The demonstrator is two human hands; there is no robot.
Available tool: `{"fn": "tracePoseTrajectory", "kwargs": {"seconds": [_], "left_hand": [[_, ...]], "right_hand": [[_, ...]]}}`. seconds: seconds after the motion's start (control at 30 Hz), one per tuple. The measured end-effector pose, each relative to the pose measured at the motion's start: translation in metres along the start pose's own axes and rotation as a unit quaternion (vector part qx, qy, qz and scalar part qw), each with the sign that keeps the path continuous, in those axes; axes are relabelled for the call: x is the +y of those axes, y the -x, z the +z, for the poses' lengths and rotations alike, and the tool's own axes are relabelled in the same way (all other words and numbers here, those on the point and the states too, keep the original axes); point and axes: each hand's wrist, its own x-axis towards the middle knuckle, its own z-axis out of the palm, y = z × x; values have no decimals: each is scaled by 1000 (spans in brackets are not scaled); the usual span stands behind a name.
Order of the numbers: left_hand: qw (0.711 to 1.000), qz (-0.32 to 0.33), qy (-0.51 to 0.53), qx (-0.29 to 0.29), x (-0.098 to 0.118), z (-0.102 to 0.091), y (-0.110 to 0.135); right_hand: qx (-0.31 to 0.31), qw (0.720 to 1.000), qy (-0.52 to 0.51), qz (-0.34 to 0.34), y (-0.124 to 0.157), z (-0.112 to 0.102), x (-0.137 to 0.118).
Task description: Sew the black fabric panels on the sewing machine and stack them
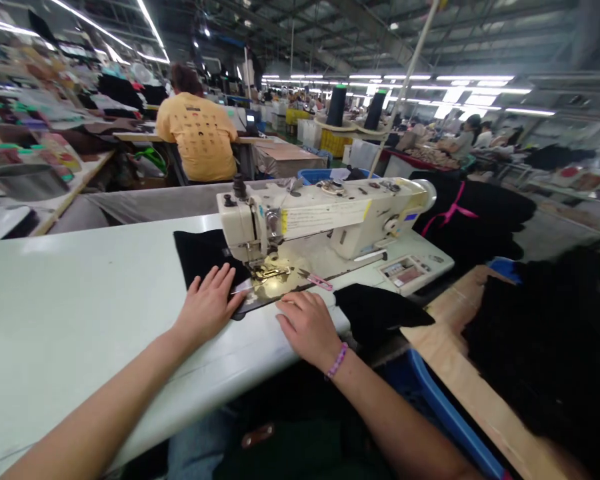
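Observation:
My left hand (209, 303) lies flat with spread fingers on a black fabric piece (195, 257), just left of the needle area of a white sewing machine (310, 217). Part of the fabric runs behind the machine head. A small pale strip shows by the left thumb; what it is, I cannot tell. My right hand (310, 327), with a beaded bracelet at the wrist, rests at the table's front edge before the lit needle plate (275, 280). Its fingers bend loosely, thumb apart, with nothing visible in them. Pink-handled thread snips (316, 279) lie on the machine bed beyond it.
Another black piece (380, 310) hangs off the table at right, near a blue crate (440, 393) and a heap of black fabric (550, 360). A bundle tied with pink ribbon (453, 210) sits behind the machine. Ahead, a person in a yellow shirt (195, 133) sits facing away.

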Motion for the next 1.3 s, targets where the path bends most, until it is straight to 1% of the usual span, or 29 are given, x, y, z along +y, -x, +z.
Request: {"fn": "tracePoseTrajectory", "kwargs": {"seconds": [0.1,0.17,0.2,0.27,0.3,0.37,0.43,0.47,0.5,0.53,0.6,0.63,0.67,0.7,0.73,0.77,0.8,0.87,0.9,0.93,0.97,1.03,1.07,1.1,1.13,1.2,1.23,1.27,1.3], "left_hand": [[1000,-6,-24,-17,-15,-4,31],[999,-16,-24,-27,-29,-12,60],[999,-23,-20,-34,-36,-18,74],[998,-39,-8,-52,-53,-31,99],[997,-51,-1,-60,-63,-39,109],[994,-87,13,-69,-81,-56,124],[990,-128,18,-52,-92,-72,132],[990,-138,23,-36,-91,-79,132],[990,-138,35,-17,-86,-84,129],[990,-132,58,-1,-74,-89,125],[983,-103,152,7,-36,-96,114],[970,-99,222,-7,-12,-99,109],[950,-87,297,-39,13,-101,104],[926,-72,366,-57,37,-104,101],[900,-58,427,-64,58,-107,97],[873,-65,480,-65,75,-109,93],[841,-78,532,-65,88,-112,89],[771,-96,625,-80,103,-119,79],[744,-105,654,-86,105,-121,75],[731,-114,667,-90,106,-124,70],[731,-125,665,-86,106,-126,67],[753,-156,637,-62,104,-128,64],[755,-172,631,-52,102,-130,64],[743,-190,640,-42,100,-132,64],[718,-210,663,-32,96,-134,66],[657,-252,711,-7,84,-139,69],[635,-266,725,11,76,-140,70],[625,-275,730,35,68,-141,71],[626,-279,725,65,60,-141,72]], "right_hand": [[39,993,65,87,20,-35,25],[47,984,114,131,42,-53,52],[50,981,126,142,53,-58,69],[41,985,102,130,72,-58,102],[43,990,67,118,78,-55,117],[41,995,1,92,82,-48,134],[50,995,-23,85,78,-48,130],[61,994,-30,88,74,-52,119],[76,992,-42,97,68,-57,104],[89,989,-69,101,60,-63,86],[113,980,-122,111,40,-73,45],[115,976,-150,110,29,-76,25],[121,970,-180,107,18,-78,7],[116,965,-214,98,8,-79,-8],[91,959,-254,84,0,-79,-20],[64,951,-297,62,-7,-79,-30],[38,943,-330,31,-11,-78,-37],[17,929,-370,-19,-14,-78,-44],[20,925,-378,-35,-14,-77,-46],[23,922,-383,-46,-13,-77,-47],[23,919,-390,-53,-11,-76,-47],[12,909,-413,-56,-7,-72,-44],[18,904,-424,-46,-6,-70,-41],[39,901,-431,-22,-4,-66,-37],[75,900,-429,15,-1,-62,-31],[140,890,-419,111,4,-52,-18],[143,878,-429,156,7,-47,-12],[119,859,-459,193,10,-43,-7],[71,829,-509,220,13,-40,-3]]}}
